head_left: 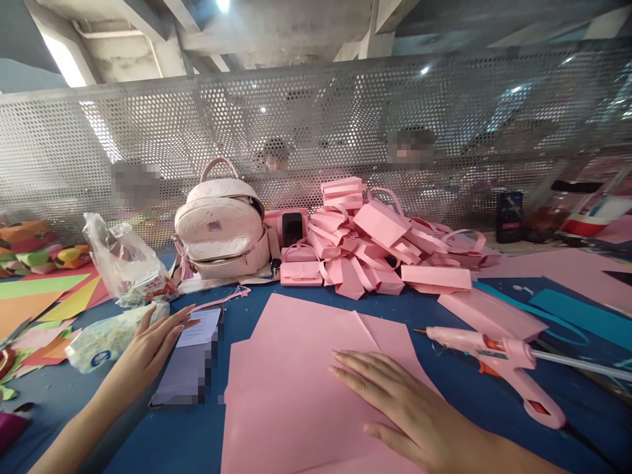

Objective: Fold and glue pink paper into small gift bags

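My right hand (390, 398) lies flat on a large sheet of pink paper (281, 388), fingers stretched out. The sheet shows fold lines and a cut, stepped outline at its far end. My left hand (148, 352) is open with its fingers spread, over the edge of a smartphone (185, 375) with a lit screen. Whether its fingertips touch the phone I cannot tell. A pink hot glue gun (498, 362) rests on its side to the right of my right hand, a glue stick in its back end.
Behind the sheet are a pile of pink paper bags (365, 237) and a pale backpack (220, 227). At left lie a clear plastic bag (116, 257), a tissue pack (106, 339), coloured paper (39, 296) and scissors (8, 349). A perforated metal panel (316, 125) stands behind the blue table (133, 441).
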Available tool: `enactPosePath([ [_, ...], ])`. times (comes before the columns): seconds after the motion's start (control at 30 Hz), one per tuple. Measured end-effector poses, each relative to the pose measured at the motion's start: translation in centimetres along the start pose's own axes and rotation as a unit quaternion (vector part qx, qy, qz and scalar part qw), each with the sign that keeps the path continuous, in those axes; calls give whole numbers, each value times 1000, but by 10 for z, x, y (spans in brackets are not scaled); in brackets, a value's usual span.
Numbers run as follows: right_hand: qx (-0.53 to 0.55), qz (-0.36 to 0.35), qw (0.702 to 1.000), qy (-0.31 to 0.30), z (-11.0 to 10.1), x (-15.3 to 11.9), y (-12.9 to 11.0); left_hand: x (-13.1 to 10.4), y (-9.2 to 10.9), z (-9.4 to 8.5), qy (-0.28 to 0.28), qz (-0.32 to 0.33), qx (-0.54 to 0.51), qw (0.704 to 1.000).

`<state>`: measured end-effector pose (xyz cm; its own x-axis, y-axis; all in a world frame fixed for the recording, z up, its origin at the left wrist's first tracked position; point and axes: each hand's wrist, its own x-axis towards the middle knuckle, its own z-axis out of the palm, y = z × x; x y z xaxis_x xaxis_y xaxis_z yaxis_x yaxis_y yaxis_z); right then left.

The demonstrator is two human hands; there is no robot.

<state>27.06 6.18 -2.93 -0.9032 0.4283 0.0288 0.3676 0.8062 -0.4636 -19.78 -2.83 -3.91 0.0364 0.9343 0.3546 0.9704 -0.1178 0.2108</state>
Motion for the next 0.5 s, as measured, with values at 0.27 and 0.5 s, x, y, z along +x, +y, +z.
enactPosePath([
  [0.27,0,0,1000,3,1,-1,2,-3,6,-10,82,13,-4,997],
  [0.5,3,-10,1000,17,2,-2,2,-4,23,-14,76,66,-7,995],
])
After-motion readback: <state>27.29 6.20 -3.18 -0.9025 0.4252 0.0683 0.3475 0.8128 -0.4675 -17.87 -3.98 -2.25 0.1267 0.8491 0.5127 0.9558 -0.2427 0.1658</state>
